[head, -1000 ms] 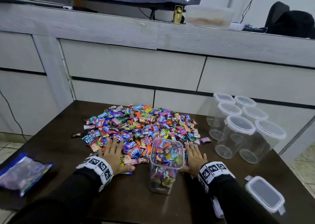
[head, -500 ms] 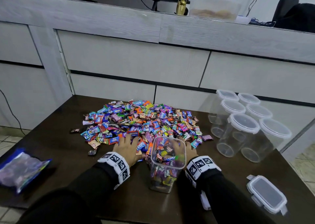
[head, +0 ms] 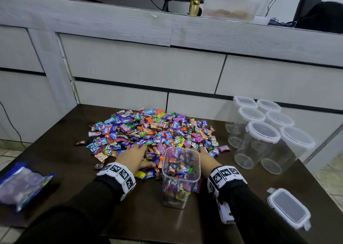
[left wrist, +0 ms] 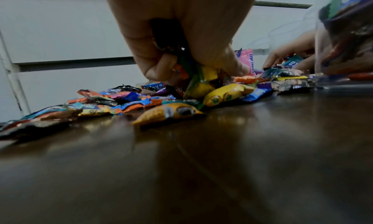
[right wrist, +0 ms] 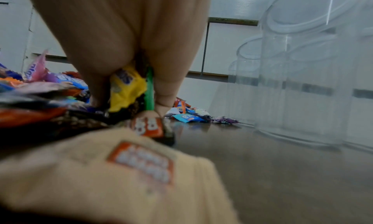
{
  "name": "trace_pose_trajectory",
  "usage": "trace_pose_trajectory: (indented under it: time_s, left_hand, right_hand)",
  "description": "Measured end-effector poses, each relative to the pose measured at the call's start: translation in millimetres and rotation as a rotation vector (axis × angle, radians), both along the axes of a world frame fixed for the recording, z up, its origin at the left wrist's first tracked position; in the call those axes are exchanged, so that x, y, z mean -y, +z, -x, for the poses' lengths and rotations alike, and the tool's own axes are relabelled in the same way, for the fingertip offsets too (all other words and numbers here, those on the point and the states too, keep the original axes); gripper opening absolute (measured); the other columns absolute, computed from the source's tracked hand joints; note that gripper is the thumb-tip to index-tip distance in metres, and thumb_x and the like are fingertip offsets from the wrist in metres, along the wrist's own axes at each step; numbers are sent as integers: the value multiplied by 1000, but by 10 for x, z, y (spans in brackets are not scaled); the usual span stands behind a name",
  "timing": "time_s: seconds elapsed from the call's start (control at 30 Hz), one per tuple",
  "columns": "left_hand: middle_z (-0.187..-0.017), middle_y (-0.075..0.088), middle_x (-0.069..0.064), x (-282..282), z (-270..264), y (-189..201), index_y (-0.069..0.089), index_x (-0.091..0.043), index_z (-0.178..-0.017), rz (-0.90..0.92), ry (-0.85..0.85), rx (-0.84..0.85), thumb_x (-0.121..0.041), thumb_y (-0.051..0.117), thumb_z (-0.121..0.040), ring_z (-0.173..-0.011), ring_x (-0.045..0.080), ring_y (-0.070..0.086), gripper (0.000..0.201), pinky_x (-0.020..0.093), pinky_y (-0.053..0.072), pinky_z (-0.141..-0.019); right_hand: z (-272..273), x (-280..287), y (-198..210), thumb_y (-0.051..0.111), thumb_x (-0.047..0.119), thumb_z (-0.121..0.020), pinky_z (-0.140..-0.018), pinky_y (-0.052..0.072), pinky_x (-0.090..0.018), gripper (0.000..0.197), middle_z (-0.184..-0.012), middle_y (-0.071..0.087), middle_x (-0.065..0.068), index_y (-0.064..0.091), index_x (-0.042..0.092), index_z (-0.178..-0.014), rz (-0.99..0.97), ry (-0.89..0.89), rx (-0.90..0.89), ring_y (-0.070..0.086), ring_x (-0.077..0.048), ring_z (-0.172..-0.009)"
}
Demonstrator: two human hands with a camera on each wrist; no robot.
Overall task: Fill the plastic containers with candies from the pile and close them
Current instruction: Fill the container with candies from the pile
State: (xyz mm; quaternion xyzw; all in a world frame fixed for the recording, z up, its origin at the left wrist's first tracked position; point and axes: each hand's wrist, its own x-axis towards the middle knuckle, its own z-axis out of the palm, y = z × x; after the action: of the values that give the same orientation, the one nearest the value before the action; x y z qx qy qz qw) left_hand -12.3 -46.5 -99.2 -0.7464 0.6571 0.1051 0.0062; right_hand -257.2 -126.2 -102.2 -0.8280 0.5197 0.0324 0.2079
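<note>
Two hands work the near edge of the candy pile [head: 152, 130] on the dark table [head: 61, 158]. The left hand [head: 132, 157] sits just left of the open container [head: 181, 171]; its grip is clamped on a bunch of wrapped candies [left wrist: 198, 82], fingers [left wrist: 159, 67] curled round them against the table. The right hand [head: 207, 162] lies just right of the container, its grip likewise closed on candies [right wrist: 127, 90]. The container stands upright between both wrists, nearly full of sweets. Its lid [head: 288, 207] lies near right, apart. Six lidded empty containers [head: 263, 143] stand far right. A blue bag [head: 22, 185] lies near left.
</note>
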Motion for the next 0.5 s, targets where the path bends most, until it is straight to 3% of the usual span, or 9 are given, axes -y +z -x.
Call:
trace_pose_trajectory:
  time_s: [0.07,0.13,0.23,0.4,0.5]
  left_hand:
    - [-120,52,7,-1,-10,-3,44,-16,-124,17,-4,5,-64,56,-85,-106,26,58,63,39,51,-86]
    - [-115,55,4,-6,-26,-13,45,-18,-117,56,-4,-3,-64,58,-85,-101,24,59,57,36,51,-80]
    - [-103,56,-3,-37,-52,-22,42,-25,-107,140,4,-25,-62,54,-88,-90,20,59,44,31,44,-67]
    - [-100,58,0,-93,-72,32,49,-24,-99,226,0,-85,-54,47,-96,-88,20,59,30,36,52,-76]
    - [-99,59,-2,-121,-79,114,52,-25,-99,291,8,-157,-51,47,-97,-87,19,59,26,37,53,-77]
  right_hand:
    - [35,23,33,51,20,-95,-89,44,-36,35,-126,49,-13,46,15,-130,72,26,-30,48,-25,-97]
    - [88,20,85,55,19,-93,-82,43,-32,28,-115,60,-13,52,14,-121,140,8,37,55,-28,-101]
    - [191,-8,183,58,16,-90,-76,46,-32,16,-100,66,-10,57,13,-106,200,-29,157,61,-28,-93]
    - [328,-25,311,59,7,-84,-72,38,-23,15,-90,67,-4,62,9,-98,287,-84,285,61,-23,-84]
    - [374,-59,374,61,7,-82,-74,43,-25,13,-83,64,-1,63,13,-93,300,-123,349,58,-20,-77]
